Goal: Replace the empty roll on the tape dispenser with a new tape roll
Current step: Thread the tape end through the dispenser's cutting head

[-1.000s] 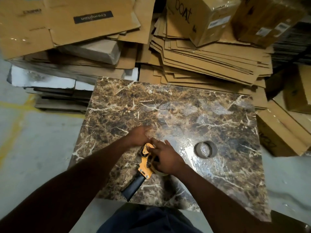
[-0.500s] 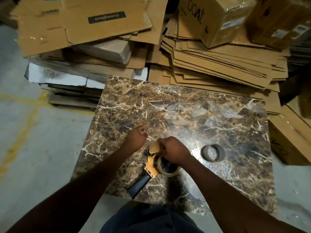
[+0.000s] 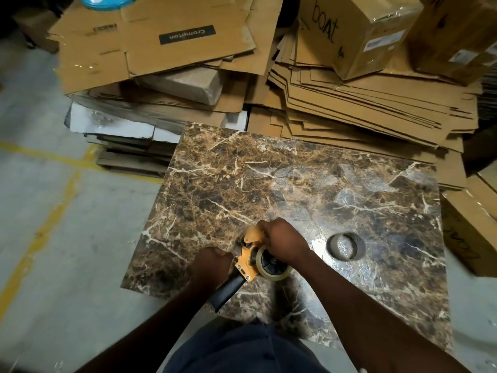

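An orange tape dispenser [image 3: 246, 261] with a black handle [image 3: 228, 290] lies on a brown marble-patterned slab [image 3: 269, 184]. A new clear tape roll [image 3: 271, 267] sits on its black hub. My right hand [image 3: 282, 240] is closed over the dispenser's front end and the top of the roll. My left hand [image 3: 212, 261] is curled shut against the dispenser's left side by the handle's upper end; its fingertips are hidden. The empty brown cardboard roll [image 3: 345, 246] lies flat on the slab to the right, apart from both hands.
Flattened cardboard sheets [image 3: 363, 103] and sealed boxes [image 3: 360, 30] are piled behind the slab. More boxes [image 3: 468, 224] stand at its right edge. Grey concrete floor with yellow lines [image 3: 48, 211] lies to the left. The slab's near edge is at my knees.
My left hand has drawn back from the slab ahead of the dispenser to its left side by the handle. My right hand has shifted onto the dispenser's front end. The camera view moved.
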Available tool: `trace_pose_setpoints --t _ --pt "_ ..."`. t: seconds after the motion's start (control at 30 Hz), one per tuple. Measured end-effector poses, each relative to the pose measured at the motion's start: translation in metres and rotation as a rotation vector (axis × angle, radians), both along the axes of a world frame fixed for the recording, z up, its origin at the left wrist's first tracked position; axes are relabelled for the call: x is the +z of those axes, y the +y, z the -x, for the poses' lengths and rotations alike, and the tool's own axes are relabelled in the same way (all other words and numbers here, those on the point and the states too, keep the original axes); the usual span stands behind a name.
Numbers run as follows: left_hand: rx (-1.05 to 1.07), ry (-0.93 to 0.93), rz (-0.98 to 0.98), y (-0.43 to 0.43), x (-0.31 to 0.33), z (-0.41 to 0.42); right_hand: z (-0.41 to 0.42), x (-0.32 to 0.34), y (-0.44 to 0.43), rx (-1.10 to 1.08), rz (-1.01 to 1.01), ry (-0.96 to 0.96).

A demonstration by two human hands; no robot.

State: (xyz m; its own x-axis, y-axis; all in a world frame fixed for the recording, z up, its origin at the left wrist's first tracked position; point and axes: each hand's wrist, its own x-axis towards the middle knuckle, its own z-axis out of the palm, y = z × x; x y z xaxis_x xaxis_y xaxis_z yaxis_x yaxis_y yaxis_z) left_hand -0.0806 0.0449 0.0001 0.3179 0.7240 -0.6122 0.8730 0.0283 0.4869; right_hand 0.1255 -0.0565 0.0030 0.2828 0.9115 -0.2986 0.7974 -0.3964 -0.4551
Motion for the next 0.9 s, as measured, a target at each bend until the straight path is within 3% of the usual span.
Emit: trace_pose_setpoints --t 0.23,0.57,0.77,0.9 --pt "-0.008 -0.032 -0.187 -0.011 0.001 -0.008 -0.001 -0.007 -0.001 0.014 0.015 -0.043" --pt "-0.289 0.048 -0.379 -0.015 0.007 -0.015 -0.002 -0.006 -0.001 0.033 -0.014 -0.068" --pt "-0.332 -0.074 -0.343 -0.033 0.014 -0.035 0.001 -0.005 -0.001 0.013 -0.009 -0.068" --pt "-0.190 -0.116 -0.275 -0.034 0.014 -0.038 0.005 -0.003 -0.001 -0.023 -0.023 -0.069"
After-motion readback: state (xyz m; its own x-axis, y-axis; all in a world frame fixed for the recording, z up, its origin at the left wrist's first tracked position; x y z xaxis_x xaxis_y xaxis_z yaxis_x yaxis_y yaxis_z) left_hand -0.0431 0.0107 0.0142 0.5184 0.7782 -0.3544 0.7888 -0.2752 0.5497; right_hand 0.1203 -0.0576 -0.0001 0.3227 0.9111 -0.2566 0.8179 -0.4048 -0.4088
